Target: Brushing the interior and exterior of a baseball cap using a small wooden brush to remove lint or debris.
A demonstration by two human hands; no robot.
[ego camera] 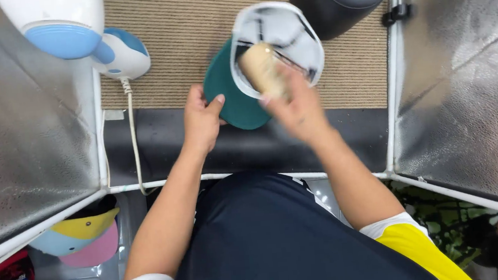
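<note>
Cap-stuffing underway: my left hand [202,119] pinches the green cap [255,68] by its brim, my right hand [293,104] grips a tan form [262,69], next seating it squarely inside

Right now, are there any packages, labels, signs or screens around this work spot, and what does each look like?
No packages, signs or screens show.
The only label-like thing is a small pale tab stuck at the mat's left edge beside the white cord; too small to make out.
Nearest the hands: the left hand grips the green brim of a cap, and the right hand pushes a blurred tan object into its white-lined inside.
</note>
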